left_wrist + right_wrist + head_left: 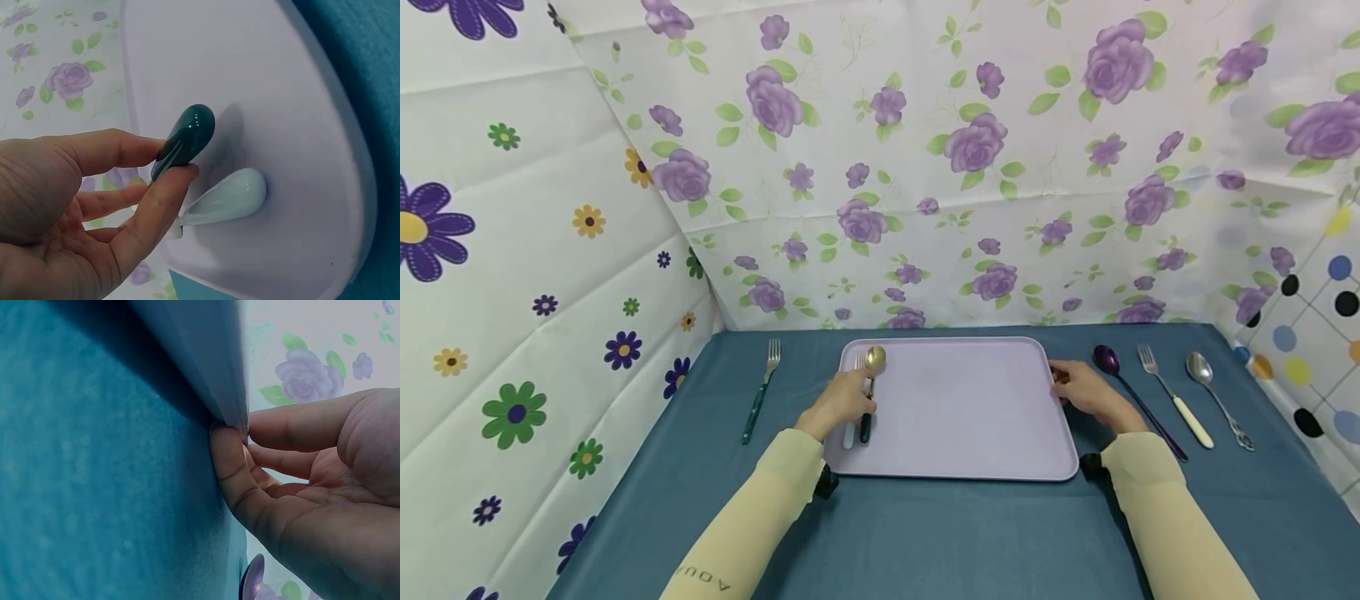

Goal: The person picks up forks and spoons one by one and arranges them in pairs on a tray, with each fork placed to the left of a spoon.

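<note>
My left hand (841, 398) is over the left side of a pale lilac tray (962, 408). Its thumb and forefinger pinch the dark green handle (190, 131) of a gold-bowled spoon (876, 358). Beside that spoon a fork with a pale handle (231, 197) lies on the tray, partly hidden under the hand in the head view. At the tray's right edge, my right hand (1086, 390) grips the rim between thumb and fingers, as the right wrist view shows up close.
Left of the tray lies a fork with a green handle (756, 408). To the right are a dark purple spoon (1138, 398), a fork with a cream handle (1187, 417) and a silver spoon (1217, 400). Flowered cloth (925, 167) hangs behind the blue tablecloth (970, 533).
</note>
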A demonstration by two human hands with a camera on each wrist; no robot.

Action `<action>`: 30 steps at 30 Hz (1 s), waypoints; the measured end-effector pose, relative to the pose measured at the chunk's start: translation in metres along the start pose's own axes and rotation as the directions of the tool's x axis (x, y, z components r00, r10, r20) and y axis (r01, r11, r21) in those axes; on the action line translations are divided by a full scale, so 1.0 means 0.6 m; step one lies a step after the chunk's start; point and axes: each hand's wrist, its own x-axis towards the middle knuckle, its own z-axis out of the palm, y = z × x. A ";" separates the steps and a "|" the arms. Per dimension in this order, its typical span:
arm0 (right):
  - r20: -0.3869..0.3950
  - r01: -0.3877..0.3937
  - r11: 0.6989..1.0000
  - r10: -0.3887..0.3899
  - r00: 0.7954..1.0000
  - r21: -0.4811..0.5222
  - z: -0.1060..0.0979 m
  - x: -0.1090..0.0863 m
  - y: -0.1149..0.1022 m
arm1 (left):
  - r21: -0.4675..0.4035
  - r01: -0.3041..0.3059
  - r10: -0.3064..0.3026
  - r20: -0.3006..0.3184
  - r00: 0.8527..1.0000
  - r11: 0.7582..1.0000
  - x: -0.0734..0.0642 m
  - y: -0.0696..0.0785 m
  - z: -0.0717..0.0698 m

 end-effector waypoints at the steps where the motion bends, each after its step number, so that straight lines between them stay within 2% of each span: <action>1: 0.002 0.000 1.000 0.000 1.000 0.000 0.000 0.000 0.000 | 0.003 0.002 -0.002 0.003 1.000 1.000 0.000 0.001 0.001; 8: 0.004 -0.008 1.000 0.008 1.000 -0.002 -0.001 0.000 0.001 | 0.041 0.009 -0.010 0.018 1.000 0.999 -0.001 0.003 0.010; 12: 0.004 -0.010 1.000 0.010 1.000 -0.003 0.000 0.000 0.001 | 0.058 -0.026 0.026 0.008 1.000 0.998 -0.001 0.004 0.013; 18: 0.000 -0.008 1.000 0.008 1.000 -0.004 -0.001 0.001 0.000 | 0.148 -0.082 0.084 -0.011 0.996 0.986 0.002 0.005 0.015; 30: -0.001 -0.014 1.000 0.014 1.000 -0.003 0.001 0.000 -0.004 | 0.197 -0.087 0.093 -0.023 0.995 0.977 -0.001 0.010 0.014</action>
